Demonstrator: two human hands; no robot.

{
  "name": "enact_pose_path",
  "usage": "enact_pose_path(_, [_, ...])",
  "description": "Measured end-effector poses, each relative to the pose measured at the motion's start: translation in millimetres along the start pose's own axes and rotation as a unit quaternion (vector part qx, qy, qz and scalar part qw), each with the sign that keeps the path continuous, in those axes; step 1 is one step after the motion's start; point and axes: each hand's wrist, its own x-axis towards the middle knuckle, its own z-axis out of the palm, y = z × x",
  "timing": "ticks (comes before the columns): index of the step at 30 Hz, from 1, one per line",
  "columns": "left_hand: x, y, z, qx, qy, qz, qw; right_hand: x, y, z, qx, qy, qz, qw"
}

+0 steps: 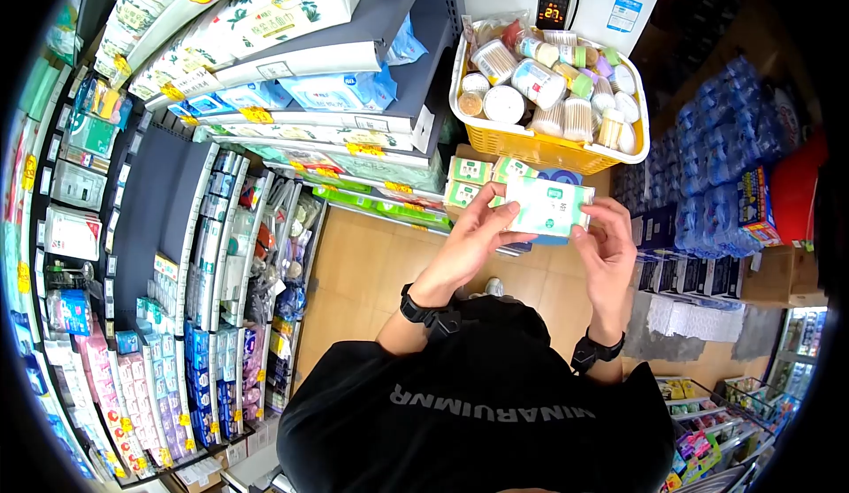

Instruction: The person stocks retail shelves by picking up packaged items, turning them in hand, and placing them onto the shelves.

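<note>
A small white and pale green packet [550, 207] with printed text is held up in front of me, its broad face towards the camera. My left hand [467, 250] grips its left end between thumb and fingers. At the other end, the thumb and fingertips of my right hand [604, 250] close on the packet's right edge. Just beyond it, similar green and white packets [469, 171] sit stacked in a cardboard box, partly hidden by my left hand and the held packet.
Behind the box stands a yellow basket [531, 143] heaped with cotton swab tubs. Shelves of wipes [340, 89] are on the left, with sanitary goods racks [181, 378] further round. Wrapped packs of blue bottles [707, 183] are piled at right. An air conditioner [495, 2] stands behind the basket.
</note>
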Motion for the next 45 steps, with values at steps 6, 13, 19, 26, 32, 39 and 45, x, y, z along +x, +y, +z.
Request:
enact_pose_path(6, [3.7,10.8,-1.6,0.103,-0.050,0.030,0.993,-0.2,-15.8,18.1,-0.302,0.015,-0.132,0.944])
enact_pose_path(13, [3.6,13.8,-6.1,0.202,-0.112,0.055,0.971,-1.9,-20.2,43.8,-0.094,-0.048,-0.038,0.994])
enact_pose_path(19, [-1.0,17.2,-2.5,0.258,-0.130,0.090,0.953,-8.1,-10.1,49.1,-0.037,-0.053,-0.044,0.997])
enact_pose_path(26, [-0.1,30.2,-3.4,0.405,-0.093,0.163,0.895,-13.1,5.3,34.4,0.049,0.008,0.007,0.999])
enact_pose_path(32, [3.6,25.3,-17.6,0.418,0.018,0.179,0.891,-15.6,0.2,30.4,0.132,0.080,0.065,0.986])
enact_pose_path(39, [3.3,33.6,-21.3,0.374,-0.009,0.152,0.915,-18.7,-3.7,30.5,0.116,0.070,0.080,0.987])
enact_pose_path(45, [8.3,32.7,-30.0,0.357,-0.042,0.151,0.921,-22.3,-5.9,36.7,0.123,0.082,0.075,0.986])
